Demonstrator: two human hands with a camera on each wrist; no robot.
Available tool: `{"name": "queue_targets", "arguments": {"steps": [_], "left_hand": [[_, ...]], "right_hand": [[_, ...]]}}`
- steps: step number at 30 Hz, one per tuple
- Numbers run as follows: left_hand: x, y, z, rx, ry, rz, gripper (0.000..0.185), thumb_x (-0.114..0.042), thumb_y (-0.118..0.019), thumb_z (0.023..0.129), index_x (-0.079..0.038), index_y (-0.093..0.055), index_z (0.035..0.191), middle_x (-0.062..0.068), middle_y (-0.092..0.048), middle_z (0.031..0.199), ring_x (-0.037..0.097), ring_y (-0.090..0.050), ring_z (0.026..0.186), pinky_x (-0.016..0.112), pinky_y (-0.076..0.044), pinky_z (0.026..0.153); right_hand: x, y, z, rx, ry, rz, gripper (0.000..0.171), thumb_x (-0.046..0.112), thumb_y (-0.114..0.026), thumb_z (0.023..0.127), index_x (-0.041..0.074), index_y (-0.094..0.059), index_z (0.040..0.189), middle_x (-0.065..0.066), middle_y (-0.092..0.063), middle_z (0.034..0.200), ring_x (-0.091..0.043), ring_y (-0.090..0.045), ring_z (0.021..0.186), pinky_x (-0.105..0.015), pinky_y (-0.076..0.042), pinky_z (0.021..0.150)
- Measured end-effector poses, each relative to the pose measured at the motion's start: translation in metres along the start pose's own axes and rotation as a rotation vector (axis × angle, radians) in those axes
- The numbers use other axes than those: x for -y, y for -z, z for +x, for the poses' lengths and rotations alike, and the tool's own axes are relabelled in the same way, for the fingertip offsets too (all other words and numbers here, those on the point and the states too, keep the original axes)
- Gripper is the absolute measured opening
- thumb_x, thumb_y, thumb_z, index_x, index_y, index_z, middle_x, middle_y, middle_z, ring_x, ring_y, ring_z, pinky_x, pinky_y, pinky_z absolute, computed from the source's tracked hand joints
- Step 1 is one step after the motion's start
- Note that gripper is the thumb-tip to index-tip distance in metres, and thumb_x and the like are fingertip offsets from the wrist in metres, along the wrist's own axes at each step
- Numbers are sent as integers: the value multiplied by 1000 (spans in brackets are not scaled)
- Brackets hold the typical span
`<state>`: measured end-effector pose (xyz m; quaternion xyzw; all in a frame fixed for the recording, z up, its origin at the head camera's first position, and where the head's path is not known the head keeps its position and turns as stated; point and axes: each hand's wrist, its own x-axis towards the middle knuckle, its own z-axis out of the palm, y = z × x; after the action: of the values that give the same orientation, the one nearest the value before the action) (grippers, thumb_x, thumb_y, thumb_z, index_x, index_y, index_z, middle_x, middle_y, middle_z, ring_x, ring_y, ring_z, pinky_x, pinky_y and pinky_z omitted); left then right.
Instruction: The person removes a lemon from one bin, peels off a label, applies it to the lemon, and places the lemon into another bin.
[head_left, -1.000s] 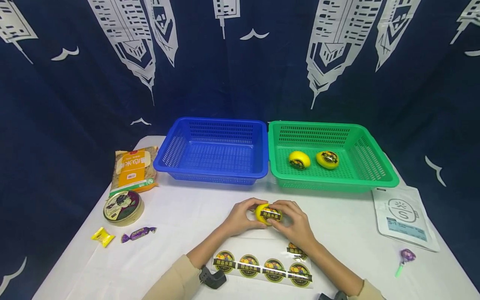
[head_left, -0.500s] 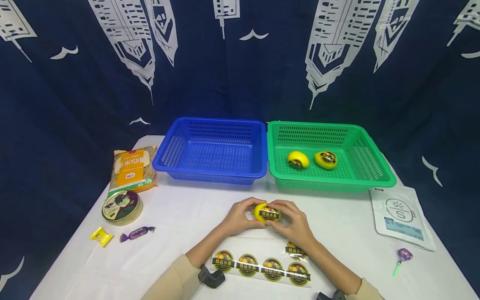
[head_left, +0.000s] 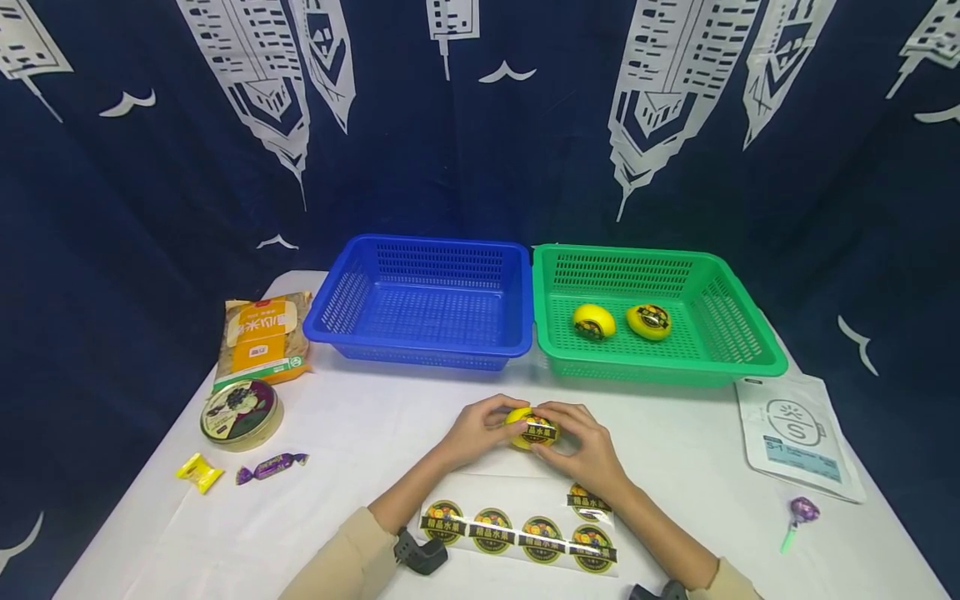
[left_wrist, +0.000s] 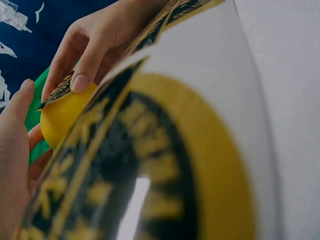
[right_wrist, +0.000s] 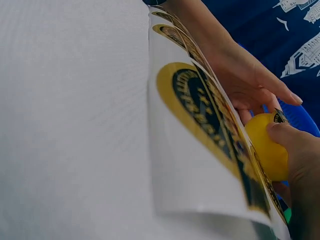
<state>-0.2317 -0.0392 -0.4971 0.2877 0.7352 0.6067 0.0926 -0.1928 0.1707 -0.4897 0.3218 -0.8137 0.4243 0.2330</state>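
Note:
Both hands meet at a yellow lemon (head_left: 517, 414) above the table's middle. A round black-and-gold sticker (head_left: 542, 431) lies across the lemon's near side, its edge standing slightly off the skin in the left wrist view. My right hand (head_left: 588, 450) grips the lemon from the right, thumb (left_wrist: 85, 75) pressed on the sticker. From the left, my left hand (head_left: 468, 433) holds it with fingers on the far side; its thumb (right_wrist: 285, 92) is raised off the fruit. Just in front lies a clear sheet (head_left: 517, 490) with several matching stickers.
Behind stand a blue basket (head_left: 431, 350) and a green basket (head_left: 660, 367); two stickered lemons (head_left: 594, 319) sit in the green one. At left are a food bag (head_left: 262, 333), a round tin (head_left: 242, 414) and two wrapped candies (head_left: 272, 468). A white pouch (head_left: 798, 433) and lollipop (head_left: 804, 510) lie right.
My left thumb has come up from under the lemon to its near left side by the sticker. The right hand keeps its grip; the whole view has shifted slightly.

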Motion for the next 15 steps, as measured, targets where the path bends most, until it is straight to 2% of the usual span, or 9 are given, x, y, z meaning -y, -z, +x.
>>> {"name": "queue_targets", "arguments": {"steps": [6, 10, 15], "left_hand": [[-2, 0, 0, -19, 24, -64, 33, -21, -69, 84, -12, -61, 114, 6, -61, 117, 14, -62, 99, 27, -53, 78], [-3, 3, 2, 36, 51, -114, 35, -22, -68, 85, -11, -60, 117, 6, -60, 119, 14, -61, 101, 29, -53, 81], [-2, 10, 3, 102, 125, -218, 36, -16, -66, 86, -7, -59, 121, 7, -56, 124, 19, -59, 106, 31, -52, 83]], "right_hand": [[-6, -1, -2, 7, 32, 0, 51, 16, -81, 70, 10, -63, 117, -4, -60, 117, -18, -52, 104, -22, -43, 92], [-3, 0, -2, 4, 11, 0, 52, 12, -82, 67, 9, -63, 115, -6, -60, 116, -19, -52, 105, -20, -41, 94], [13, 3, 5, 34, -49, 77, 51, 1, -81, 65, 2, -62, 113, -14, -59, 115, -26, -52, 108, -19, -39, 97]]}}
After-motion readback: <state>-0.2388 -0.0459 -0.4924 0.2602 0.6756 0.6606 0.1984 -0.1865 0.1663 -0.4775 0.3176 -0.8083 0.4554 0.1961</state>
